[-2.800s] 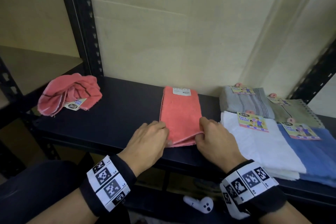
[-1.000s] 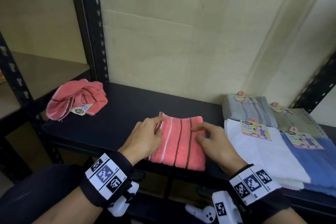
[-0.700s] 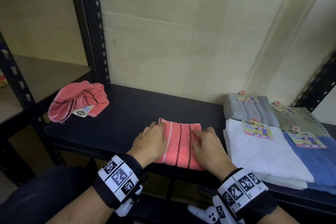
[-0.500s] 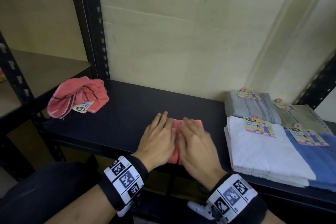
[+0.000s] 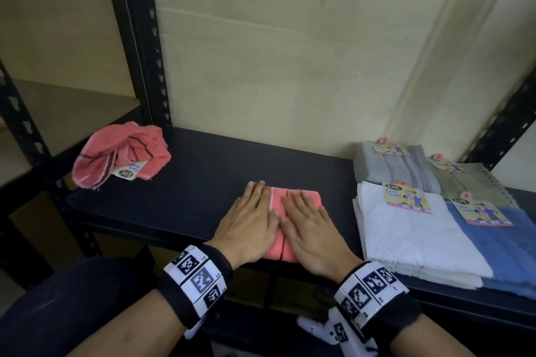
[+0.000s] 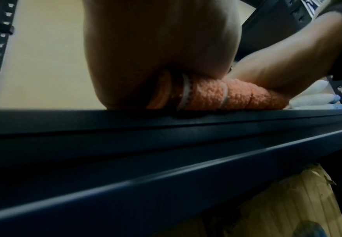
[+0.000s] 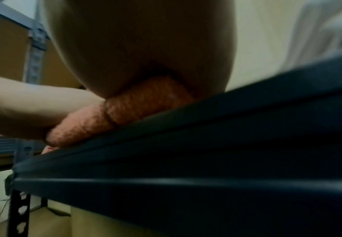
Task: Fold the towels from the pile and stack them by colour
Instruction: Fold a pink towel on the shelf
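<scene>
Both my hands lie flat, fingers straight and together, palms down on the folded pink towel (image 5: 280, 243). My left hand (image 5: 250, 220) covers its left half, fingertips reaching just past the far edge onto the black shelf (image 5: 203, 182). My right hand (image 5: 309, 226) covers the right half; thumbs nearly touch in the middle. Nothing gripped, only pressing. The towel sits at the shelf's front edge, centre; a white stripe and dark stripes show between and beyond my hands.

Left wrist view: heel of my left hand (image 6: 159, 52) bears on the towel's thick folded edge (image 6: 232, 97), which bulges at the shelf lip.

Around: a crumpled pink towel (image 5: 120, 158) with a paper tag lies at the far left, well apart. To the right, folded stacks sit close together: white towels (image 5: 412, 238) nearest, blue towels (image 5: 504, 252) beside them, grey towel (image 5: 391, 166) and olive towel (image 5: 475, 182) behind, each tagged. A black upright post (image 5: 136, 38) stands at the back left.

Hard to make out: most of the folded towel is hidden under my palms. Right wrist view is blurred; only the towel's edge (image 7: 125, 109) and the palm above it read. The blue stack is cut off at the right.
</scene>
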